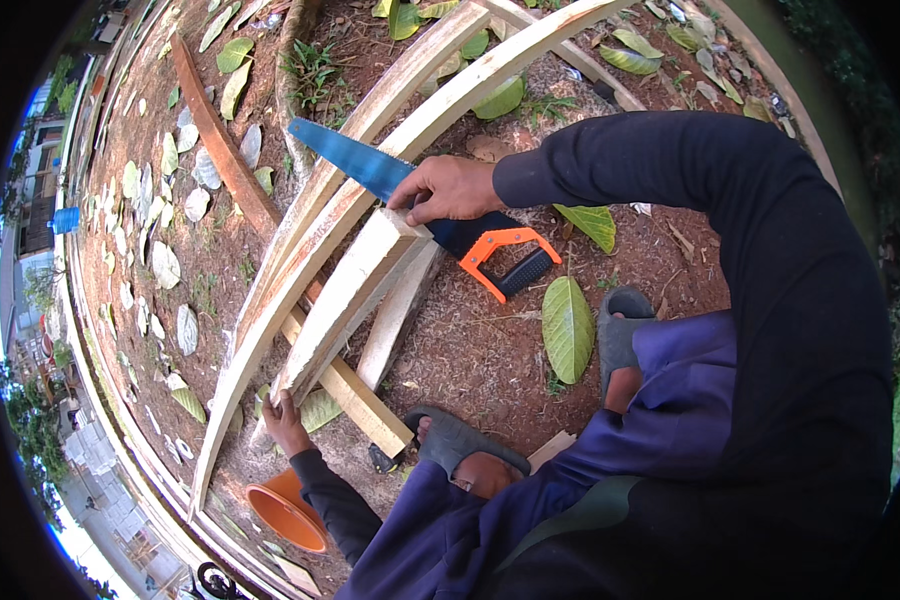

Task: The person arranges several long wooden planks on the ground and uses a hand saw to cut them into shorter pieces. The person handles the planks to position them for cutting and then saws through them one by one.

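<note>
A pale squared timber (pixel 355 285) slants across the middle, its sawn end up near my right hand. My left hand (pixel 287 424) is closed round its lower end. My right hand (pixel 452 188) has its fingers curled over the blade of a handsaw (pixel 352 160), right beside the timber's upper end. The blue blade points up and left, across the long beams. Its orange and black handle (pixel 510 264) sits below my right wrist with no hand on it. The fingertips hide part of the blade.
Two long curved-looking beams (pixel 450 105) run beyond the timber. A short yellowish batten (pixel 360 405) and another board (pixel 395 325) lie under it. An orange bucket (pixel 288 512) stands by my left forearm. A rusty-brown bar (pixel 215 130) and fallen leaves (pixel 567 328) lie on reddish soil.
</note>
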Action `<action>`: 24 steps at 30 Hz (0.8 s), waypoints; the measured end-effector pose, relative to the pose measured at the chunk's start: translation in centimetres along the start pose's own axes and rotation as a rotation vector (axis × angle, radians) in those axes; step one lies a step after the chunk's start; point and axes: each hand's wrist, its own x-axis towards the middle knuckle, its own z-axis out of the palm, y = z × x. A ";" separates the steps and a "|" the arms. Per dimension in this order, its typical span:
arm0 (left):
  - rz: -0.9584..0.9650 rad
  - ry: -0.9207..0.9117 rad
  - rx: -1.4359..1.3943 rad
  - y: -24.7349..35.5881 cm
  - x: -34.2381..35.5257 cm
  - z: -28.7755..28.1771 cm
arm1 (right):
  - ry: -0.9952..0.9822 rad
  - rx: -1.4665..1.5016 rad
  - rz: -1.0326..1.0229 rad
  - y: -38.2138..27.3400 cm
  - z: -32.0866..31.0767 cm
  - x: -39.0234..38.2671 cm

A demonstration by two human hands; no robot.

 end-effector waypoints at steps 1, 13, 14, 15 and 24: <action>0.001 -0.001 -0.004 0.1 -0.1 0.2 | 0.004 0.003 -0.008 0.1 -0.1 -0.1; -0.071 -0.052 0.033 -0.2 -0.6 0.5 | 0.007 0.124 0.233 -4.1 0.5 0.5; 0.033 -0.009 0.128 -1.0 -0.1 0.1 | 0.000 0.051 0.264 -5.7 0.7 0.5; 0.116 0.038 0.240 -1.5 0.6 -0.5 | 0.036 -0.035 0.254 -5.9 0.9 0.5; 0.123 0.061 0.179 0.1 -1.4 -0.4 | 0.049 0.123 0.540 -5.6 2.9 -1.1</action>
